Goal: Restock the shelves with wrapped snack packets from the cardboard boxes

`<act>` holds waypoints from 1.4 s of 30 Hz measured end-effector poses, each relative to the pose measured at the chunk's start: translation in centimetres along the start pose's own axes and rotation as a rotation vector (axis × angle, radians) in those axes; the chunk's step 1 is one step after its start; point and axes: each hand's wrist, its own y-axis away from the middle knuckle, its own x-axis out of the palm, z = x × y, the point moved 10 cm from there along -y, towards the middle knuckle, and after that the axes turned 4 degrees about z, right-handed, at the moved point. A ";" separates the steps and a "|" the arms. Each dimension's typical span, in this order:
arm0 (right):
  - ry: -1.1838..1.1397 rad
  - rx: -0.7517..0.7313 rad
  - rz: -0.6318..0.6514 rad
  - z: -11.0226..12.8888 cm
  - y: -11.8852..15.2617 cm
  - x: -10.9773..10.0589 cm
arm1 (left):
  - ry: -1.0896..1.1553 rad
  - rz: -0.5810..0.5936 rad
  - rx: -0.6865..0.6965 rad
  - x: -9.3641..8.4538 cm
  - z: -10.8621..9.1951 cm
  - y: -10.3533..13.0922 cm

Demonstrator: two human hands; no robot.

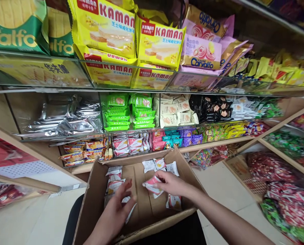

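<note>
Your cardboard box (96,190) is nearly empty: only a scatter of small pink-and-white snack packets (115,178) left along its floor, most of the brown bottom bare. Judging from that, the bulk of the unloading looks done and a dozen or so packets remain.

Your right hand (171,183) is inside the box near its far wall, fingers pinching one pink-and-white packet (152,186). Your left hand (117,211) is over the box's left half, fingers loosely spread, touching a packet (130,204) lying on the bottom; grip not clear.

Just beyond the box's far edge, a low shelf bin (130,144) already holds matching pink-and-white packets. Above the box, glass-fronted bins hold green packets (128,112) and silver foil bags (62,120); yellow Kaman wafer bags (131,34) are on the top shelf. A pale tiled floor (220,183) lies right of the box. It's a snack shop aisle, no bench.
</note>
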 end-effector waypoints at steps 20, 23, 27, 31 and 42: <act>-0.552 -0.114 -0.508 5.3 1.4 0.4 | 0.364 0.042 0.016 3.3 -2.8 0.3; -0.707 -0.109 -0.368 5.0 0.9 2.1 | 0.461 -0.100 0.052 2.0 -2.3 0.4; -0.676 -0.078 -0.237 4.2 0.8 3.5 | 0.604 -0.062 -0.066 2.0 -0.9 0.7; -0.334 -0.147 -0.139 5.2 -0.2 1.5 | 0.582 -0.125 -0.180 0.1 0.4 1.3; 0.798 -0.169 -0.300 5.6 -13.9 -5.7 | 0.204 -0.236 -0.081 -2.5 -0.2 2.3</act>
